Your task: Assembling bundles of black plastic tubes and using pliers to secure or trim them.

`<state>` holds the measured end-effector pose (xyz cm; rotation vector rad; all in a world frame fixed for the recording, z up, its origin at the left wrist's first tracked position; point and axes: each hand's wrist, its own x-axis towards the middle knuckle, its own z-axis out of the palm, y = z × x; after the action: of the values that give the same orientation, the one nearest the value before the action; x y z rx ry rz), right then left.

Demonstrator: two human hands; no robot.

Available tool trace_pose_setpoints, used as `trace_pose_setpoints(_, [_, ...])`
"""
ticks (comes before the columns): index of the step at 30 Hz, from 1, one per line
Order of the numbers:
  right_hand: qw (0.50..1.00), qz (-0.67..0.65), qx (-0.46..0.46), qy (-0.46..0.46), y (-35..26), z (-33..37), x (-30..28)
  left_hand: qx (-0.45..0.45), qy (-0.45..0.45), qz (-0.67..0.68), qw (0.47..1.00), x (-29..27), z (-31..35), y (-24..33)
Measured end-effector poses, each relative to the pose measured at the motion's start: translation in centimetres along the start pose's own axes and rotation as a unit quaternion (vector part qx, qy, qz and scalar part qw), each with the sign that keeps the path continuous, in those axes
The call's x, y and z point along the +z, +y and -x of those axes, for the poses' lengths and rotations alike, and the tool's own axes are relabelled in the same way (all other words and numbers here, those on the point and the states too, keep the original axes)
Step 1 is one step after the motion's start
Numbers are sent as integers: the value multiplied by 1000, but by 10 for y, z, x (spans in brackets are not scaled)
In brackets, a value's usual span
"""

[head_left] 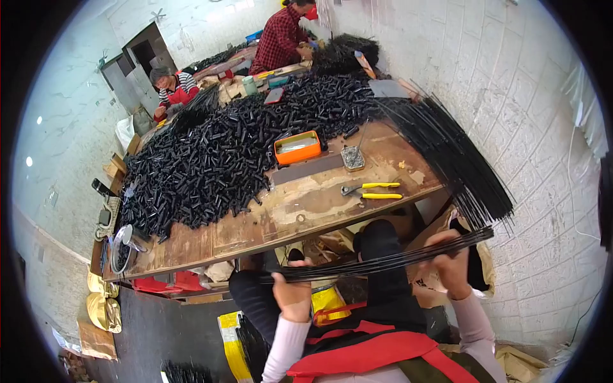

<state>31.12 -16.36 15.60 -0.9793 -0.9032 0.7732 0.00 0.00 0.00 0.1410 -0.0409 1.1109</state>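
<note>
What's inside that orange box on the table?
The orange box sits open on the wooden table, beside the heap of black tubes. Something pale and flat lies inside; what it is, and anything beneath it, cannot be seen.

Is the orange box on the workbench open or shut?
Open. The orange box has no lid on; pale contents show inside its rim. What they are is too small to tell.

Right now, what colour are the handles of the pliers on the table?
Yellow handles on the pliers, clearest in the head view.
</note>
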Motion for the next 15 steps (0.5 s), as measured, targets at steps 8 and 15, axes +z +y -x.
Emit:
trace_pose_setpoints(8, [978,195,-39,-62,-21,0,48,-409,354,-66,838,-124,60,-42])
trace_pose_setpoints(15, [958,184,16,-217,64,8,113,-92,24,-601,793,86,30,-47])
